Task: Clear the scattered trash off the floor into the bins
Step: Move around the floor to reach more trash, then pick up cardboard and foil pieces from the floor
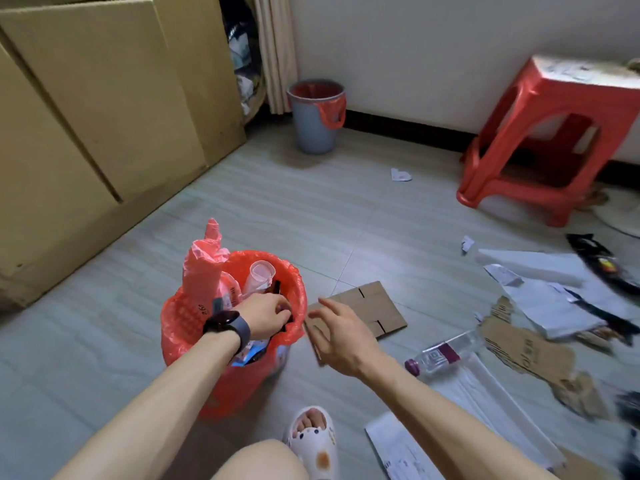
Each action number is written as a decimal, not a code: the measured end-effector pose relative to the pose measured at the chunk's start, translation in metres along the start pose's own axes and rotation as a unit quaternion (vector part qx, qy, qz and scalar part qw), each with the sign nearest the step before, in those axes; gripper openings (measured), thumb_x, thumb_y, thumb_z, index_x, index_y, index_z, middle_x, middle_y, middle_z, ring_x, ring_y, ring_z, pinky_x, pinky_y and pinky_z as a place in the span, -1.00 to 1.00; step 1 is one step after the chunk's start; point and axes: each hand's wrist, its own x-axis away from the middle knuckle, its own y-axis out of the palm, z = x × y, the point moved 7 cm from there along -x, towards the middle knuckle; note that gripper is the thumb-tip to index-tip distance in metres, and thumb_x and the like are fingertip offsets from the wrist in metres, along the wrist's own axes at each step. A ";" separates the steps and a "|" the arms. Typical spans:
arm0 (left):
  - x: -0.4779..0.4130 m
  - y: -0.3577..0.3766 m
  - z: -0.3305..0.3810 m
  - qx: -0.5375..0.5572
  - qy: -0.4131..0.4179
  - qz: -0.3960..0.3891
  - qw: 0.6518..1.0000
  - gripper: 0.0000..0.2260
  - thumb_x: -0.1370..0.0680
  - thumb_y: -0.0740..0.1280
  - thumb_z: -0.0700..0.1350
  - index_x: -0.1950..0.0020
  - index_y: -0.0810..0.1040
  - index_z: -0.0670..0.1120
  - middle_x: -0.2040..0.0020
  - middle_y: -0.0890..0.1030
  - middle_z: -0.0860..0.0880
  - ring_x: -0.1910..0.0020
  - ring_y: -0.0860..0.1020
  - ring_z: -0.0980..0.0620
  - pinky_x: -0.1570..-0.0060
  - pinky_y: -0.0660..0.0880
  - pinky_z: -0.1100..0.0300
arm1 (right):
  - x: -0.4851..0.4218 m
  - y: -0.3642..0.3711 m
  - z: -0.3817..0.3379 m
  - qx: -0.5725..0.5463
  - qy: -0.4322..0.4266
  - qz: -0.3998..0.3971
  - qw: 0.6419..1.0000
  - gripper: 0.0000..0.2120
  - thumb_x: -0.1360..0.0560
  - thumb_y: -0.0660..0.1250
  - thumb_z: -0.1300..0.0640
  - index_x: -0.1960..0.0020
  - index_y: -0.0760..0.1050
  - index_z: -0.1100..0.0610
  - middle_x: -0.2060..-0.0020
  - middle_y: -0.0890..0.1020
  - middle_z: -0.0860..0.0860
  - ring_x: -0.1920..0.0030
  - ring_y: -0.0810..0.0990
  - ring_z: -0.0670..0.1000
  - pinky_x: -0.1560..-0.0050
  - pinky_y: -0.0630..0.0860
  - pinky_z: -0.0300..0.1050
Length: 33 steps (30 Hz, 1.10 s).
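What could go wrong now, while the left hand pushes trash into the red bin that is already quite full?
1. The red bin looks crowded: a pink bag and a clear cup stick up above the rim, so pressing with the left hand may push items out or tip it.
2. The plastic bottle lies near the foot; stepping on it could cause a slip.
3. The grey bin stands far away, so overflow is likely.

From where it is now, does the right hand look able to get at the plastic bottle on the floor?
Probably yes. The right hand is open and empty, and the plastic bottle lies uncovered on the floor just right of that forearm, with nothing between them.
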 end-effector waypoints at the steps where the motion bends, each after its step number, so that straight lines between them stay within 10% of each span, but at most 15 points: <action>1: 0.001 -0.010 0.018 0.002 0.020 0.008 1.000 -0.72 -0.59 0.21 0.01 -0.24 0.58 0.03 -0.19 0.64 0.00 -0.20 0.56 -0.05 -0.14 0.47 0.16 | 0.009 -0.010 0.011 0.000 0.017 0.012 1.000 -0.66 -0.58 0.20 -0.09 -0.33 0.46 -0.06 -0.47 0.37 -0.03 -0.46 0.29 0.01 -0.44 0.28 -0.09; 9: -0.005 -0.029 0.198 -0.100 0.169 -0.025 0.980 -0.71 -0.60 0.20 0.07 -0.27 0.54 0.09 -0.21 0.61 0.03 -0.18 0.55 -0.05 -0.05 0.45 0.22 | 0.110 -0.084 0.171 -0.016 0.258 0.072 0.963 -0.63 -0.55 0.28 0.00 -0.33 0.47 0.05 -0.30 0.52 0.02 -0.31 0.46 0.04 -0.30 0.33 -0.13; 17: -0.045 0.098 0.334 -0.108 0.235 -0.114 0.959 -0.72 -0.60 0.20 0.01 -0.27 0.55 0.03 -0.23 0.59 -0.06 -0.20 0.53 -0.10 -0.12 0.48 0.13 | 0.257 -0.060 0.330 -0.070 0.513 0.048 0.854 -0.43 -0.51 0.29 -0.07 -0.46 0.28 0.09 -0.38 0.41 0.13 -0.36 0.40 0.19 -0.32 0.39 0.02; 24: -0.075 0.260 0.375 -0.124 0.242 -0.187 0.944 -0.40 -0.58 0.27 -0.09 -0.56 0.11 0.09 -0.57 0.10 -0.08 -0.48 0.25 -0.14 -0.41 0.31 -0.02 | 0.308 -0.017 0.407 -0.112 0.564 0.040 0.817 -0.31 -0.51 0.35 -0.10 -0.54 0.18 0.04 -0.49 0.23 0.05 -0.46 0.26 0.18 -0.42 0.26 0.02; 28: -0.102 0.288 0.397 -0.212 0.282 -0.120 0.928 -0.27 -0.52 0.30 -0.26 -0.59 0.03 0.07 -0.60 -0.08 -0.10 -0.56 0.05 -0.13 -0.48 0.11 -0.08 | 0.308 0.004 0.426 -0.116 0.523 0.053 0.843 -0.72 -0.50 0.29 0.01 -0.20 0.53 0.00 -0.17 0.54 0.06 -0.22 0.50 0.18 -0.17 0.45 0.00; 33: -0.126 0.275 0.390 -0.212 0.286 -0.103 0.929 -0.77 -0.58 0.29 -0.05 -0.23 0.52 0.04 -0.30 0.49 -0.07 -0.29 0.43 -0.12 -0.20 0.41 0.01 | 0.308 -0.019 0.416 -0.169 0.484 0.085 0.854 -0.90 -0.52 0.31 0.00 0.12 0.52 0.01 0.23 0.60 -0.03 0.12 0.57 0.10 0.12 0.51 0.02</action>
